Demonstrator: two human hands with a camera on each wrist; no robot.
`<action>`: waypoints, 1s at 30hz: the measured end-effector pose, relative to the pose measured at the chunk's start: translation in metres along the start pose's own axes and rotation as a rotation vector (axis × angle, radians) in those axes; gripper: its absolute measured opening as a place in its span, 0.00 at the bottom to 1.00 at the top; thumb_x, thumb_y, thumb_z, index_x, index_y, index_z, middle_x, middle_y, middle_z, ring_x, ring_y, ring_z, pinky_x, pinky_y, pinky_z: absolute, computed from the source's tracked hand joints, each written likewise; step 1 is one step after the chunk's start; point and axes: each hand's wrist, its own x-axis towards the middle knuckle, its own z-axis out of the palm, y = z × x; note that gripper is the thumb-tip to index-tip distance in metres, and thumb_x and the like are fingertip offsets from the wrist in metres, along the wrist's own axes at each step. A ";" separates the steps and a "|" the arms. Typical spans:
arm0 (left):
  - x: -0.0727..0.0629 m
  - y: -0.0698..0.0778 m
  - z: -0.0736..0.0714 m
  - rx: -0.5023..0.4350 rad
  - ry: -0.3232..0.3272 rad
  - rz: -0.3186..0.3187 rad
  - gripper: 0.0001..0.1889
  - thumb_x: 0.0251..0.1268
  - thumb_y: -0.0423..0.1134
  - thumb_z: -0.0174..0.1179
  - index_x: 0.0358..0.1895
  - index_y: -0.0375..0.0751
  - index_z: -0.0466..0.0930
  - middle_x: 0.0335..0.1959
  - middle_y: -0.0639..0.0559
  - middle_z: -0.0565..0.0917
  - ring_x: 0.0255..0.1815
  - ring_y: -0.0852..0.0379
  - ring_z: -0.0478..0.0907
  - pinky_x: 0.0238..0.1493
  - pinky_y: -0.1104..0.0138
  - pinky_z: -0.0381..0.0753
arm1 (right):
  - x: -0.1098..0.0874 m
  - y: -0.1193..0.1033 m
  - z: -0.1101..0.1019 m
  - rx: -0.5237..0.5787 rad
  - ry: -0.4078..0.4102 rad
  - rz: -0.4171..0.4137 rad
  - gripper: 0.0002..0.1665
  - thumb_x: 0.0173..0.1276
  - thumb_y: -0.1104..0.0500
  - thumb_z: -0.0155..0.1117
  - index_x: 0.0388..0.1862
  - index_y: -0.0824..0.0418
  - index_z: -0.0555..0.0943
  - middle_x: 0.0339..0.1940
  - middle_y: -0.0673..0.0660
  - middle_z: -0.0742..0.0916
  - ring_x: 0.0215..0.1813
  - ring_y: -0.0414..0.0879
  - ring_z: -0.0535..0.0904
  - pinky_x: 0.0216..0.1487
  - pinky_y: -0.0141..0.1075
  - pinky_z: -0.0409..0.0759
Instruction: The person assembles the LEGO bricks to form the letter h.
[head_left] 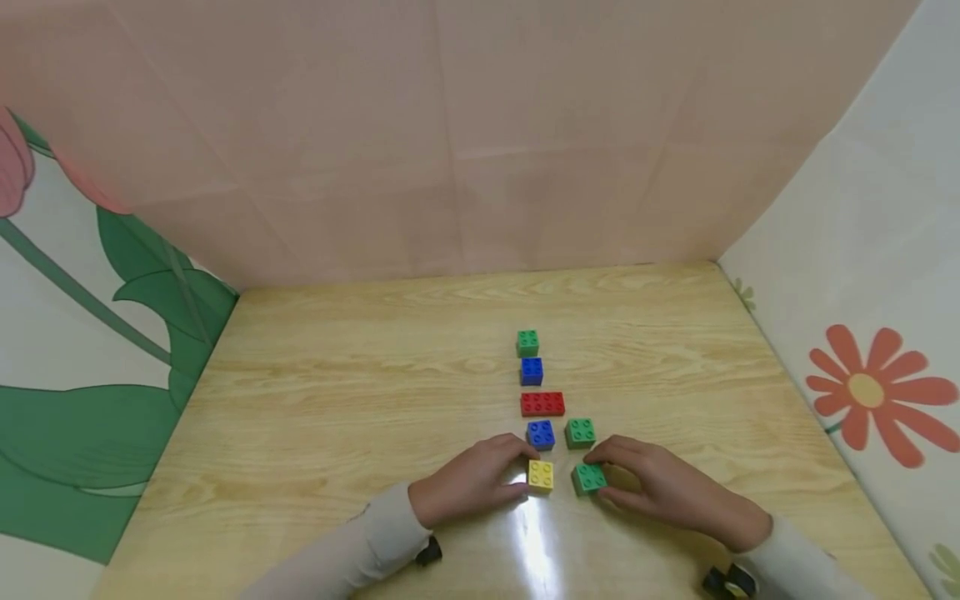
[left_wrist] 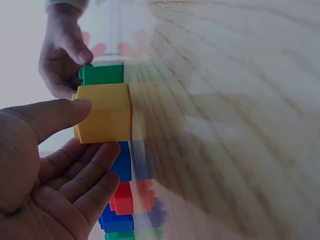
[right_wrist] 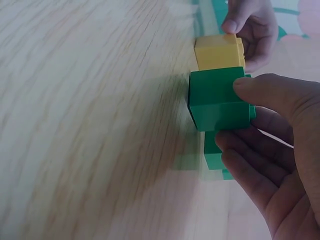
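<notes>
My left hand (head_left: 480, 475) holds a square yellow brick (head_left: 541, 476) by its sides, thumb (left_wrist: 75, 111) on one face and fingertips on the opposite one. The right hand (head_left: 660, 483) pinches a square green brick (head_left: 589, 478) the same way, its thumb (right_wrist: 255, 90) near the top edge. Both bricks stand studs up at the tabletop, a small gap between them. Just beyond the yellow brick is a blue brick (head_left: 541, 434). Past the held green brick sits a second green brick (head_left: 580, 432).
A long red brick (head_left: 542, 404), another blue brick (head_left: 532, 372) and a far green brick (head_left: 527, 342) continue the column away from me on the wooden table (head_left: 360, 367). A pink backdrop (head_left: 450, 167) rises behind, with flowered panels on both sides.
</notes>
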 end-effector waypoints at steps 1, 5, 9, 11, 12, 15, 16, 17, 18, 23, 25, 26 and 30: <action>0.000 0.000 0.000 -0.003 -0.002 -0.002 0.22 0.66 0.49 0.63 0.61 0.50 0.74 0.56 0.59 0.78 0.57 0.65 0.73 0.60 0.71 0.73 | 0.000 0.000 0.000 -0.001 0.002 0.000 0.21 0.62 0.51 0.72 0.53 0.47 0.80 0.49 0.36 0.81 0.52 0.35 0.79 0.51 0.36 0.82; 0.001 -0.001 0.000 -0.007 -0.002 -0.003 0.21 0.66 0.49 0.63 0.60 0.51 0.75 0.55 0.60 0.78 0.57 0.66 0.73 0.59 0.72 0.73 | 0.002 -0.002 -0.001 -0.010 0.019 -0.019 0.21 0.62 0.50 0.72 0.54 0.45 0.80 0.50 0.35 0.81 0.52 0.35 0.79 0.51 0.35 0.82; 0.002 -0.001 0.000 -0.018 -0.001 -0.004 0.21 0.65 0.50 0.64 0.59 0.50 0.75 0.54 0.60 0.78 0.55 0.67 0.74 0.58 0.73 0.73 | 0.004 -0.007 -0.004 -0.011 0.042 -0.054 0.22 0.62 0.51 0.73 0.55 0.44 0.79 0.51 0.35 0.80 0.53 0.35 0.79 0.51 0.35 0.82; 0.003 -0.001 0.000 -0.025 -0.004 -0.004 0.21 0.65 0.50 0.64 0.58 0.50 0.76 0.53 0.61 0.79 0.55 0.67 0.74 0.57 0.73 0.73 | 0.006 -0.011 -0.005 -0.013 0.056 -0.081 0.23 0.62 0.52 0.72 0.56 0.44 0.79 0.52 0.36 0.80 0.53 0.36 0.79 0.51 0.36 0.82; 0.003 -0.001 0.000 -0.027 -0.005 -0.003 0.21 0.65 0.50 0.64 0.58 0.50 0.76 0.53 0.61 0.79 0.54 0.67 0.74 0.57 0.73 0.73 | 0.006 -0.013 -0.006 -0.013 0.062 -0.095 0.23 0.62 0.53 0.73 0.56 0.44 0.79 0.52 0.37 0.81 0.53 0.36 0.79 0.51 0.36 0.82; 0.003 -0.001 0.001 -0.031 -0.006 0.000 0.20 0.64 0.51 0.64 0.57 0.51 0.76 0.52 0.62 0.79 0.53 0.68 0.74 0.56 0.74 0.74 | 0.008 -0.020 -0.008 -0.023 0.091 -0.148 0.24 0.62 0.54 0.73 0.57 0.46 0.78 0.53 0.40 0.81 0.53 0.38 0.80 0.50 0.37 0.83; 0.003 -0.001 0.002 -0.034 -0.005 0.003 0.20 0.64 0.51 0.64 0.57 0.51 0.76 0.52 0.62 0.79 0.53 0.68 0.75 0.56 0.74 0.74 | 0.009 -0.022 -0.009 -0.027 0.104 -0.167 0.25 0.62 0.55 0.73 0.58 0.47 0.78 0.54 0.41 0.81 0.53 0.39 0.80 0.50 0.37 0.83; 0.003 -0.002 0.002 -0.036 -0.004 0.004 0.20 0.64 0.51 0.65 0.56 0.51 0.76 0.51 0.62 0.79 0.53 0.68 0.74 0.56 0.74 0.74 | 0.009 -0.024 -0.010 -0.028 0.117 -0.182 0.26 0.61 0.56 0.73 0.58 0.47 0.78 0.54 0.41 0.81 0.53 0.39 0.80 0.50 0.37 0.83; 0.003 -0.002 0.003 -0.036 -0.004 0.006 0.20 0.64 0.51 0.65 0.56 0.51 0.76 0.51 0.63 0.79 0.53 0.68 0.74 0.56 0.74 0.74 | 0.010 -0.026 -0.011 -0.029 0.130 -0.200 0.26 0.61 0.56 0.74 0.58 0.47 0.78 0.54 0.42 0.81 0.52 0.39 0.80 0.49 0.37 0.83; 0.003 -0.003 0.005 -0.034 -0.006 0.002 0.20 0.63 0.52 0.65 0.55 0.51 0.76 0.51 0.63 0.79 0.52 0.69 0.74 0.55 0.75 0.74 | 0.015 -0.033 -0.016 -0.037 0.186 -0.257 0.27 0.59 0.58 0.75 0.57 0.49 0.78 0.53 0.43 0.81 0.51 0.39 0.80 0.50 0.34 0.82; 0.003 -0.003 0.004 -0.029 -0.006 0.002 0.20 0.63 0.52 0.65 0.55 0.51 0.76 0.50 0.63 0.79 0.52 0.69 0.75 0.55 0.75 0.74 | 0.017 -0.035 -0.018 -0.037 0.192 -0.261 0.27 0.59 0.58 0.75 0.57 0.49 0.78 0.52 0.44 0.81 0.52 0.39 0.79 0.52 0.30 0.80; 0.003 -0.003 0.004 -0.026 -0.006 0.002 0.20 0.63 0.51 0.66 0.55 0.51 0.76 0.50 0.63 0.79 0.52 0.69 0.75 0.55 0.75 0.74 | 0.018 -0.036 -0.018 -0.038 0.194 -0.258 0.26 0.60 0.57 0.74 0.57 0.50 0.78 0.52 0.44 0.81 0.52 0.39 0.79 0.53 0.28 0.78; 0.004 -0.002 0.002 -0.020 -0.006 0.005 0.21 0.63 0.51 0.66 0.56 0.49 0.76 0.50 0.62 0.79 0.51 0.69 0.75 0.55 0.75 0.74 | 0.023 -0.039 -0.019 -0.034 0.236 -0.271 0.27 0.59 0.57 0.75 0.57 0.51 0.78 0.52 0.44 0.81 0.51 0.39 0.79 0.55 0.22 0.74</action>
